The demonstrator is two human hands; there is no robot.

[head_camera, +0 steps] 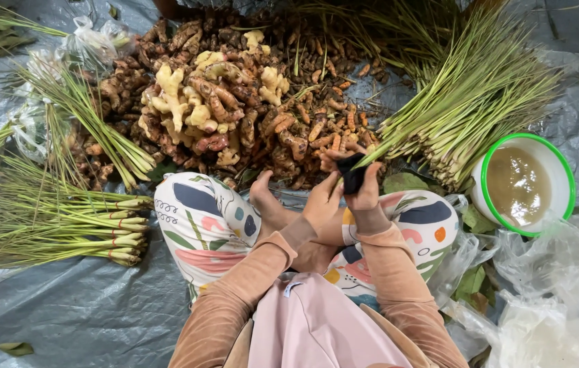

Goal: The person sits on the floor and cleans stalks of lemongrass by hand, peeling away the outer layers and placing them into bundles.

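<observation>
I sit cross-legged on a grey tarp [78, 313]. My right hand [366, 191] grips a small dark cloth-like object [352, 176] together with a lemongrass stalk [388, 151] that runs up to the right. My left hand [321, 201] is beside it, fingers touching the dark object's lower left edge. Just beyond both hands lies a heap of turmeric and ginger roots [235, 102]. A big pile of lemongrass [467, 102] lies to the right of the hands.
Tied lemongrass bundles [85, 228] lie at left, loose stalks above them. A white bowl with a green rim [525, 184] holds cloudy liquid at right. Crumpled clear plastic bags [548, 300] and some leaves sit at lower right.
</observation>
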